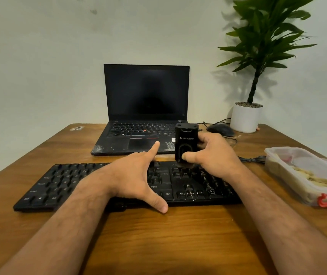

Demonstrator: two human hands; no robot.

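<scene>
Black upright brush tool [186, 143], white logo, gripped by right hand [214, 153]; left hand [132, 175] splayed on keyboard [63, 183].

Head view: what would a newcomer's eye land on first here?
The black handheld device, gripped upright by the right hand with its lower end on the right-hand keys of the keyboard, draws the eye first. The left hand lies spread on the keyboard beside it. Behind stand a laptop with a dark screen and, at the far right, a leafy potted plant.

A home office desk: an open laptop [146, 108] centre, a wired mouse [221, 129] and potted plant [258, 56] to its right.
</scene>
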